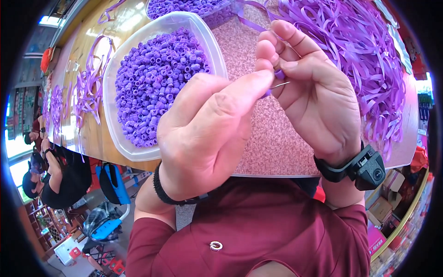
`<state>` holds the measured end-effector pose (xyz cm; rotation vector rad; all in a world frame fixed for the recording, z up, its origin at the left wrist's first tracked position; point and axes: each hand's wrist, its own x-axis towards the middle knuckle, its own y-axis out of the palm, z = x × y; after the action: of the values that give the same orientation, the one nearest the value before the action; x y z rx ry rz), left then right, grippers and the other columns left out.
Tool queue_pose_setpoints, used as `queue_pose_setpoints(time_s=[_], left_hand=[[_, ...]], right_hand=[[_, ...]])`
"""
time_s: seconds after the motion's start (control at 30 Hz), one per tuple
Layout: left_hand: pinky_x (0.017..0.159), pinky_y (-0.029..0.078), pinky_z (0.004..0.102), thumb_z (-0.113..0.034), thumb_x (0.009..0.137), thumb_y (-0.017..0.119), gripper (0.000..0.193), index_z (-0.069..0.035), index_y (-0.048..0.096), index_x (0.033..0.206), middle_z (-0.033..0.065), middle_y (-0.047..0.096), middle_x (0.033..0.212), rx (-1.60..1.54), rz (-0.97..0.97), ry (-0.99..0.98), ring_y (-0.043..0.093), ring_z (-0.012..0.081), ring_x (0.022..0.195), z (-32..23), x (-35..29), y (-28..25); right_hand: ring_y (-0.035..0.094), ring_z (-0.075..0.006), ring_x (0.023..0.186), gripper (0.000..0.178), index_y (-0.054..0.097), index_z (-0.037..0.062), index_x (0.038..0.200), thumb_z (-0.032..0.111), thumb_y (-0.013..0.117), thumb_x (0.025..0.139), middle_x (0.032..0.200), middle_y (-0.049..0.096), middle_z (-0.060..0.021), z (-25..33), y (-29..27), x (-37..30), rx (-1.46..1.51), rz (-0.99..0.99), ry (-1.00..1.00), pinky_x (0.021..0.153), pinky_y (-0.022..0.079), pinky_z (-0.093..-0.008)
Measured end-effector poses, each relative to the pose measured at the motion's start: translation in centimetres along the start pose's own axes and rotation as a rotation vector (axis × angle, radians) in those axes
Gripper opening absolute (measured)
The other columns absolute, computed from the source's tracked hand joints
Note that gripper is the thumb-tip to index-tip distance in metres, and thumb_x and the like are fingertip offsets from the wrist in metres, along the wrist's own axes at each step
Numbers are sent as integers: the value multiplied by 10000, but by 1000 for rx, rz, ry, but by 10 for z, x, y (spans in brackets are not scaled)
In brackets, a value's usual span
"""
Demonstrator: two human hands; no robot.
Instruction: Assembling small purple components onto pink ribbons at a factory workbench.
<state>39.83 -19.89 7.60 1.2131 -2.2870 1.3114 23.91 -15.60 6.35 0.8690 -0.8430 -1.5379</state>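
My left hand point(207, 122) is closed in a pinch, and a thin metal needle point(280, 85) sticks out from its fingertips. A bit of purple shows just under those fingertips. My right hand point(323, 97), palm turned up, holds a small purple plastic bead point(279, 74) between thumb and fingers, close above the needle. The fingertips of both hands meet over the pink speckled mat point(272, 138). From behind my right fingers a purple ribbon point(251, 24) runs up toward the far edge. Whether the ribbon passes through the bead is hidden.
Left of my hands stands a clear plastic tub point(115, 134) full of purple beads point(157, 78); a second tub point(221, 18) sits behind it. Purple ribbons point(350, 46) are heaped at right. More ribbons point(92, 87) lie at far left, where people point(64, 177) are seated.
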Motion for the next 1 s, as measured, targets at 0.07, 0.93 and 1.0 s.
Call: queue_pose_setpoints(time_s=[0.07, 0.93, 1.0], left_hand=[[650, 445, 238, 77, 777, 570, 246, 9, 613, 1010, 100, 612, 880, -104, -59, -8, 560, 158, 744, -3, 6, 8], [542, 456, 284, 40, 690, 654, 185, -6, 592, 858, 103, 556, 736, -122, -258, -10, 556, 222, 617, 6, 17, 36], [545, 457, 289, 49, 674, 658, 210, 0, 590, 866, 105, 552, 731, -135, -270, 10, 555, 230, 621, 12, 16, 37]], right_hand=[[536, -229, 1035, 386, 403, -29, 1192, -59, 369, 809, 1117, 516, -150, 1, 2, 0, 12, 4, -23, 912, 450, -345], [353, -286, 1252, 406, 361, -64, 1228, -48, 357, 823, 1275, 412, -210, 3, 11, -3, -121, -3, -137, 1040, 317, -345], [404, -277, 1197, 373, 386, -60, 1202, -26, 376, 831, 1218, 449, -192, 3, 11, -2, -141, -11, -101, 1001, 348, -341]])
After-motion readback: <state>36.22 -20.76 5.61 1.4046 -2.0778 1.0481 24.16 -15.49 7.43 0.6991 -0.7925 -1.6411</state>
